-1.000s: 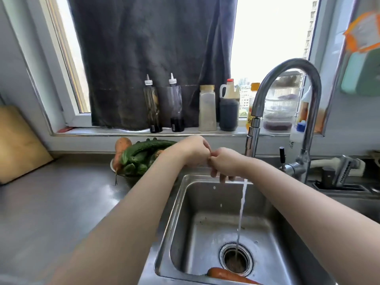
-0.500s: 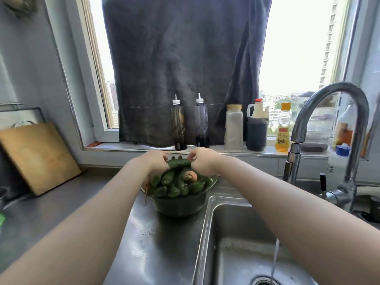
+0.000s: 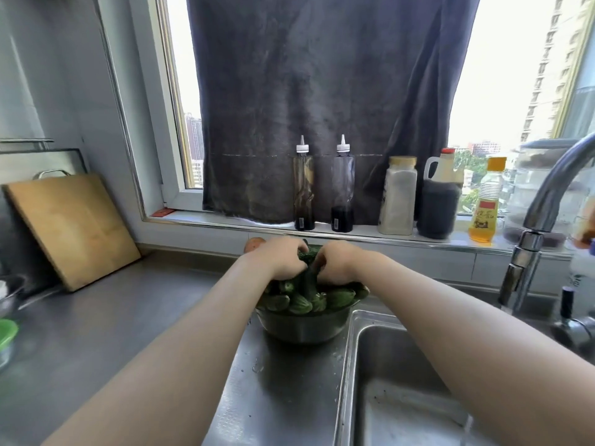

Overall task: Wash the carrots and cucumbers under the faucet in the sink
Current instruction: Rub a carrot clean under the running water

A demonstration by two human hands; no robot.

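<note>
Over the steel bowl [image 3: 302, 329] on the worktop [image 3: 96, 333], just left of the sink [image 3: 352, 365], we dig into the heaped cucumbers [image 3: 302, 302]. Our left hand [image 3: 283, 260] and right hand [image 3: 336, 263] each curl round cucumbers at the top. A carrot [image 3: 254, 243] shows behind the left hand. A thin stream from the faucet [image 3: 547, 201] falls into the sink.

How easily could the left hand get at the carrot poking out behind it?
Probably easily. The carrot lies right beside the left hand, with nothing between them. But that hand grips cucumbers and would likely need to let go first.
</note>
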